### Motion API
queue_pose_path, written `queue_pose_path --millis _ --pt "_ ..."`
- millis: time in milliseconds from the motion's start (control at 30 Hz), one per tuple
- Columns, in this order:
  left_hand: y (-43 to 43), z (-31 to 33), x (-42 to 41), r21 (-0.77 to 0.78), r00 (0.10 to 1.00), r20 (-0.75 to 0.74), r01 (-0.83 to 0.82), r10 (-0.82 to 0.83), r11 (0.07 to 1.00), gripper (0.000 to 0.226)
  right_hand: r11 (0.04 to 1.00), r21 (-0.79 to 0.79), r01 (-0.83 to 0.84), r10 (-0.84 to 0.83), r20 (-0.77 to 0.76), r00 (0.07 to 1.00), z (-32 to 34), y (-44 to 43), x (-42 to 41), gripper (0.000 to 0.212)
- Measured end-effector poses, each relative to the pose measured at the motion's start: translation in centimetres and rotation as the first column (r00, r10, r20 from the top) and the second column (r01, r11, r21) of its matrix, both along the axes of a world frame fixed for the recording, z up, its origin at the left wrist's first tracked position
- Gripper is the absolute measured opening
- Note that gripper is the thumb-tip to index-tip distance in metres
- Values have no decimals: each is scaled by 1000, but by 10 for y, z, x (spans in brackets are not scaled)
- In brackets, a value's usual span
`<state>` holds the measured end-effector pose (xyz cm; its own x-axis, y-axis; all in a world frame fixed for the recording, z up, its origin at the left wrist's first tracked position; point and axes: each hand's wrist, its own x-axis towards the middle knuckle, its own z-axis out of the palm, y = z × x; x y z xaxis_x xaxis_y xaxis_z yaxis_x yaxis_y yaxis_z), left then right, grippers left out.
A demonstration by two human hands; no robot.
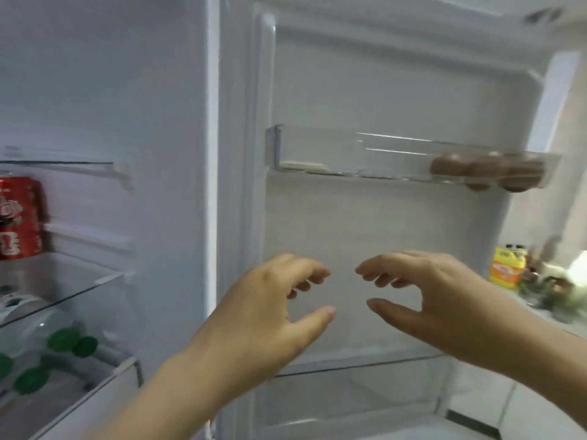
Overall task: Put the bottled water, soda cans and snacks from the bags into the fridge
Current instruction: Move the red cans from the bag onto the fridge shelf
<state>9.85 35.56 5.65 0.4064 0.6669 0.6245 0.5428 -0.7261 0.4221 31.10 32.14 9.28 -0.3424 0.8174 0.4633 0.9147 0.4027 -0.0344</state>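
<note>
The fridge stands open, its compartment on the left and its door's inner side straight ahead. A red soda can stands on a glass shelf at the far left. Below it, water bottles with green caps lie in the bottom section. My left hand and my right hand are raised in front of the door panel, facing each other, fingers loosely curved, holding nothing. Both hover above the lower door shelf.
A clear upper door bin holds brown eggs at its right end. Past the door's right edge, a counter carries a yellow bottle and other blurred items.
</note>
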Motion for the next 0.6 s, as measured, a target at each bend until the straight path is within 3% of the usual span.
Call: queue_pose_path --millis 233,367,600 --pt "-29 0 123 52 980 -63 192 -189 980 47 971 25 236 -236 11 972 0 -84 117 45" --pt "-57 -2 193 72 954 -108 287 -279 955 38 932 18 362 -363 54 930 -7 -135 178 45" --pt "-112 -11 314 65 861 -156 499 -485 864 40 791 1 611 -609 96 788 -18 -235 261 46"
